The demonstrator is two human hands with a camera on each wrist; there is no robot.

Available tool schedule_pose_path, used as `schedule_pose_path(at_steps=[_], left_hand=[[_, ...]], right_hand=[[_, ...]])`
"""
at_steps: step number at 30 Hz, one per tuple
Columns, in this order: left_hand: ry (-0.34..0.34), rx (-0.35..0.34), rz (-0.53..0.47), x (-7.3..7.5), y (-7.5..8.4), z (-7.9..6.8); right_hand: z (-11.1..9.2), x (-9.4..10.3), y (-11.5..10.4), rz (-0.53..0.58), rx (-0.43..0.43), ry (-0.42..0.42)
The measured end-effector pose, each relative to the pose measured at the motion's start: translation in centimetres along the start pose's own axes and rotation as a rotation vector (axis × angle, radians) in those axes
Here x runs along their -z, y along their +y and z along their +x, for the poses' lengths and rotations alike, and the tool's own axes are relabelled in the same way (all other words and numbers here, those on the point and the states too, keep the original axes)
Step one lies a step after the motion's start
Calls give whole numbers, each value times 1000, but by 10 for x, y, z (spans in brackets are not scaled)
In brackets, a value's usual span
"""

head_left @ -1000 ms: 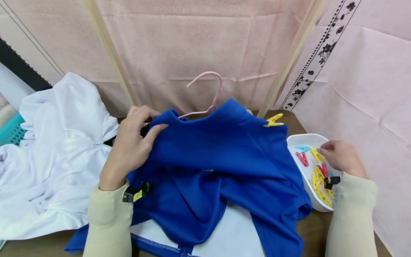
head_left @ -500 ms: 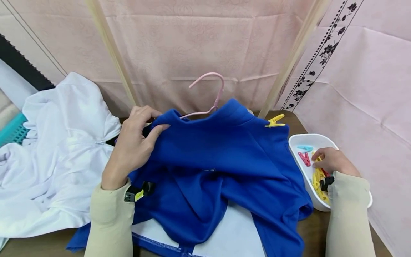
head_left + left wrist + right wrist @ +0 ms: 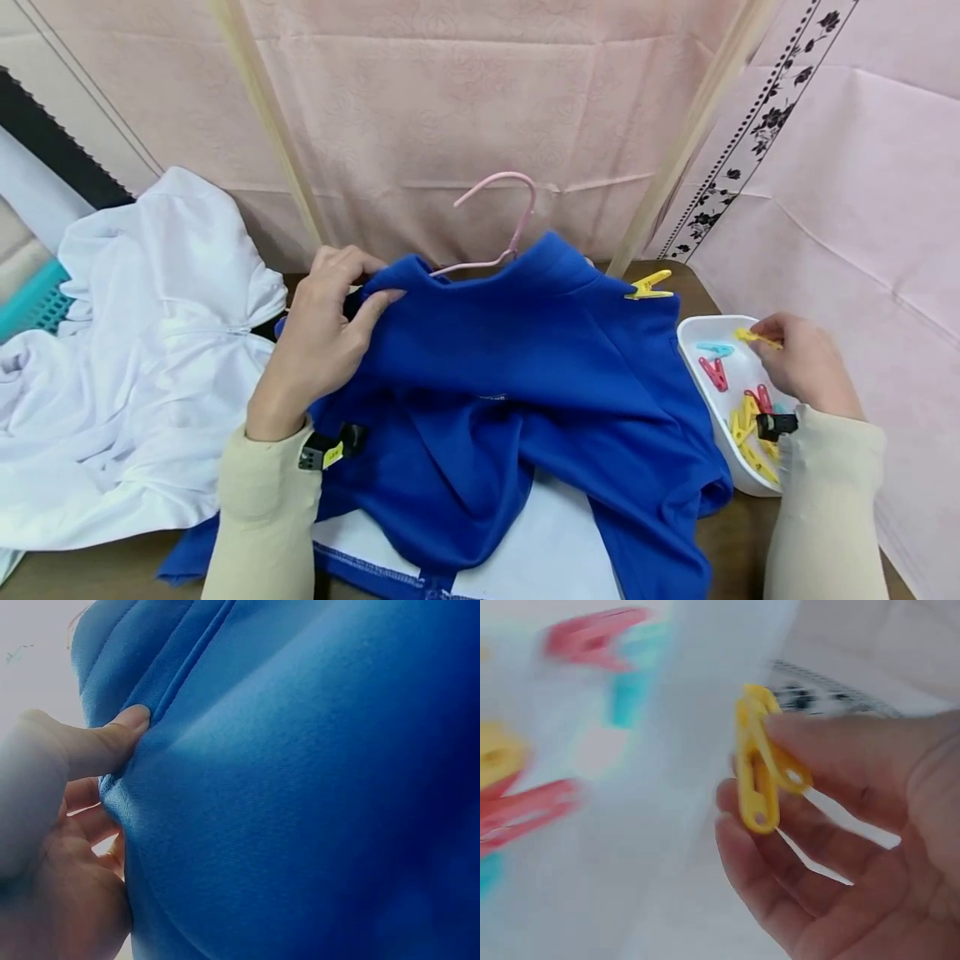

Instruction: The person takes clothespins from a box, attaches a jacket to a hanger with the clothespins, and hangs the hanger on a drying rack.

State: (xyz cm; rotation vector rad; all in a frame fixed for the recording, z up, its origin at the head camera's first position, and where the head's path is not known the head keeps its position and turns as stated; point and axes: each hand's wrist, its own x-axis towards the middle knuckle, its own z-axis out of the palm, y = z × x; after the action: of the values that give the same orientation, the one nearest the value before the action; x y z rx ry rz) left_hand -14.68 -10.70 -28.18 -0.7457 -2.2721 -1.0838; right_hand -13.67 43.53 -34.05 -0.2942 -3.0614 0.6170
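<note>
A blue shirt (image 3: 480, 358) lies spread over the table, with a pink hanger (image 3: 517, 217) inside it and its hook poking out at the collar. My left hand (image 3: 311, 350) pinches the shirt's left shoulder beside the collar; in the left wrist view the thumb (image 3: 124, 735) presses on the cloth, with fingers behind. A yellow clothespin (image 3: 650, 286) is clipped on the shirt's right shoulder. Over the white tub (image 3: 690, 342), my right hand (image 3: 810, 367) pinches another yellow clothespin (image 3: 761, 761) between thumb and fingers.
Yellow, red and blue clothespins (image 3: 714, 373) lie in the tub. A white garment (image 3: 150, 375) covers the left side, partly over a teal basket (image 3: 37, 304). Two pale poles (image 3: 686, 142) rise at the back before pink cloth. The brown table (image 3: 738, 533) shows at the right.
My right hand dipped into the tub, took a yellow clothespin and lifted it to the right. The left hand keeps its hold on the shirt.
</note>
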Motion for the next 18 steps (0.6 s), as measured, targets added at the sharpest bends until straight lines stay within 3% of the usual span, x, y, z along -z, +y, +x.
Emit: schedule_pose_path(at_steps=[5, 8, 10, 13, 15, 18], left_hand=[[-12, 3, 8, -2, 0, 0], [-26, 18, 19, -4, 1, 0], [-37, 34, 23, -4, 3, -1], [-53, 62, 23, -5, 4, 0], [-58, 85, 22, -6, 5, 0], [-67, 121, 26, -7, 7, -1]], right_hand=[[-24, 19, -47, 62, 96, 232], [-41, 24, -81, 171, 235, 426], [-52, 22, -104, 310, 353, 522], [-66, 18, -140, 508, 545, 535], [-72, 13, -163, 615, 668, 467], [-73, 3, -192, 640, 829, 345]])
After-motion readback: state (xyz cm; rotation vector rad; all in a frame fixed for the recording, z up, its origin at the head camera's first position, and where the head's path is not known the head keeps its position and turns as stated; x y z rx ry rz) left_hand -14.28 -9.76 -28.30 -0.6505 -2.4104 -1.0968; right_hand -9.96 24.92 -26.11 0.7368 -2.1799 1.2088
